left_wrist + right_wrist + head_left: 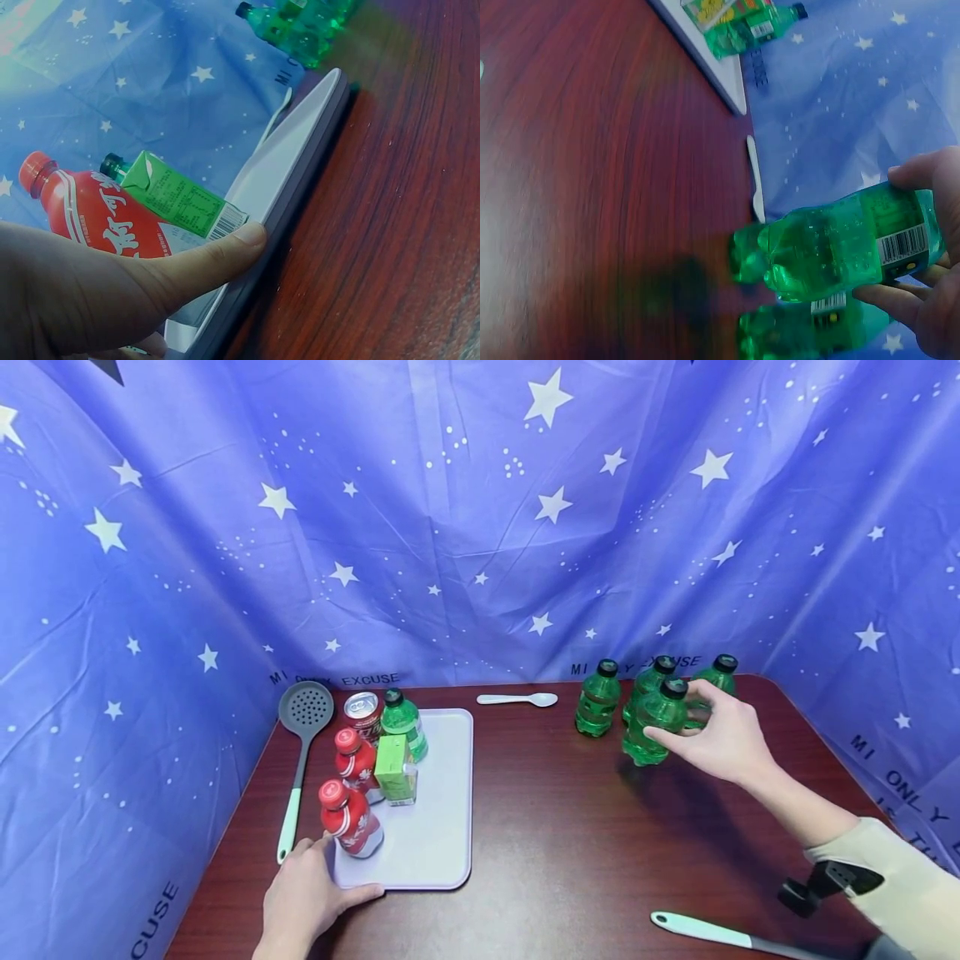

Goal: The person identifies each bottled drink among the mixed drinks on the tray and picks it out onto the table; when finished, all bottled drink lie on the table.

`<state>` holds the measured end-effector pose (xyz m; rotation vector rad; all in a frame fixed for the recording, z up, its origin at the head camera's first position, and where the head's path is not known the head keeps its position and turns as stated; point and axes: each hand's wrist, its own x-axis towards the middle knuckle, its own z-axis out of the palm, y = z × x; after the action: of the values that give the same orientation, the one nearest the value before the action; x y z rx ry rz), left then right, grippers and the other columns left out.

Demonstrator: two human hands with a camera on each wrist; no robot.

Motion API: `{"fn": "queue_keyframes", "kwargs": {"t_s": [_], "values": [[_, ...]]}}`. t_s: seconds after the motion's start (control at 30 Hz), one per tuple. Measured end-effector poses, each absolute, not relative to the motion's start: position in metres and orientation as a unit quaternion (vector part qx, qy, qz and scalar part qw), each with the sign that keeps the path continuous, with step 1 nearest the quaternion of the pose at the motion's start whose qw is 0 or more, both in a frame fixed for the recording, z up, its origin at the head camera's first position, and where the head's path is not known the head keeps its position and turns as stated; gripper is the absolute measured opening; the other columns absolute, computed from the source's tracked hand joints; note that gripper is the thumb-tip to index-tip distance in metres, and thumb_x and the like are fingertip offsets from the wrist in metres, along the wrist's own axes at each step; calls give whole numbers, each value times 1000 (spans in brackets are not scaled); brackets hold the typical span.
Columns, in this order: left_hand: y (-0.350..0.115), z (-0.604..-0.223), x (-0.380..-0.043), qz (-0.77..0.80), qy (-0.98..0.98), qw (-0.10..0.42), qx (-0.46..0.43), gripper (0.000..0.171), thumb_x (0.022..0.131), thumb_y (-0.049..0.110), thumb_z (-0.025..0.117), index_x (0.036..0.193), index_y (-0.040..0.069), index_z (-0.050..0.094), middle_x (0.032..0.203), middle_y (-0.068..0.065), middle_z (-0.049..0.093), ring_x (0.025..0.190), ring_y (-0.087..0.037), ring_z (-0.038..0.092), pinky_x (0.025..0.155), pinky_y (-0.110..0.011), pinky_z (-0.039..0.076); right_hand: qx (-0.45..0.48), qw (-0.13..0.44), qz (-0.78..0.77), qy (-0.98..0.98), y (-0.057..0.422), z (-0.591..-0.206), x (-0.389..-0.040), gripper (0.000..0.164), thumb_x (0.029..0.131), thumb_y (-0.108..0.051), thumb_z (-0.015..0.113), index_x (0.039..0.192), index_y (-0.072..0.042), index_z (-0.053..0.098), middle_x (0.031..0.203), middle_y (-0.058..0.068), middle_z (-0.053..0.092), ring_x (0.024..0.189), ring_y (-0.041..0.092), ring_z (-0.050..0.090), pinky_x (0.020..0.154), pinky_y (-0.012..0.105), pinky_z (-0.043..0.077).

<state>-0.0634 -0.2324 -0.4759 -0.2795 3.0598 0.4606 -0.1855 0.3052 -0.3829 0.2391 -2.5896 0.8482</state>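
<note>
My right hand point(720, 735) holds a green soda bottle point(656, 727) with a black cap, thumb and fingers on either side. In the right wrist view its base shows above the table and its barcode faces the camera. My left hand point(303, 889) grips the near left corner of the pale lilac tray point(442, 843), its thumb along the front rim. Close to that hand stands a red bottle point(351, 822) on the tray. Behind it are another red bottle point(357, 764), a green drink carton point(396, 772), a green bottle point(405, 727) and a red can point(363, 714).
Several more green bottles point(597, 702) stand at the back right, beside the held one. A white spoon point(528, 699) lies along the back edge. Left of the tray lies a grey skimmer point(306, 710) with a mint handle. Another mint-handled utensil point(705, 928) lies at the front right.
</note>
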Motion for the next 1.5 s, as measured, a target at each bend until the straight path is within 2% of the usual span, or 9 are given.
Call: {"fn": "queue_keyframes", "kwargs": {"t_s": [0.07,0.13,0.27,0.4,0.57,0.83,0.93,1.07,1.5], "values": [[-232,-476,-63,149,985,16,-90,121,48,76,95,129,-10,68,105,-23,69,91,-36,70,79,-60,62,76,206,293,-931,313,-384,-186,61,70,-33,99,112,-5,66,106,24,76,86,40,81,66,6,47],[-232,-476,-63,149,984,17,-91,121,48,76,95,129,-11,68,103,-23,68,89,-35,70,79,-60,62,69,213,284,-932,321,-385,-186,59,68,-33,100,109,-7,66,99,20,77,78,21,81,65,5,42],[-232,-476,-63,151,984,16,-90,120,49,75,96,129,-11,68,103,-22,69,89,-35,70,79,-60,62,54,216,276,-935,336,-387,-185,58,67,-33,100,108,-7,67,91,19,79,71,-16,61,62,11,41],[-233,-477,-64,153,984,14,-89,120,49,75,96,129,-11,68,103,-23,69,90,-36,70,80,-60,62,33,210,268,-940,351,-390,-186,61,68,-35,100,109,-6,66,92,22,80,74,-23,51,64,19,42],[-233,-477,-63,154,984,16,-90,121,49,75,95,129,-11,67,103,-23,69,91,-37,70,80,-60,62,7,191,255,-948,369,-394,-189,64,73,-39,97,114,-4,63,93,24,79,73,-16,53,68,32,42],[-233,-476,-63,155,984,16,-90,120,50,74,96,129,-11,67,103,-23,68,91,-37,70,79,-61,62,-40,177,248,-952,395,-401,-197,63,77,-41,94,113,-1,62,98,29,78,74,0,59,63,25,40],[-234,-476,-63,155,984,13,-89,120,50,74,96,129,-11,68,102,-23,68,91,-37,71,79,-61,62,-52,174,245,-952,404,-404,-201,61,78,-42,92,111,0,61,101,31,76,77,22,69,62,25,40],[-233,-476,-63,156,984,11,-89,120,50,74,96,129,-11,68,103,-23,68,92,-38,71,79,-61,62,-70,156,248,-954,414,-405,-206,67,83,-44,88,116,6,58,111,37,72,99,50,66,67,31,42],[-232,-477,-62,156,984,3,-83,119,49,72,97,129,-11,67,104,-23,69,92,-40,71,78,-61,62,-133,115,256,-951,443,-408,-222,88,89,-53,79,137,14,46,129,41,58,117,59,49,76,47,41]]}}
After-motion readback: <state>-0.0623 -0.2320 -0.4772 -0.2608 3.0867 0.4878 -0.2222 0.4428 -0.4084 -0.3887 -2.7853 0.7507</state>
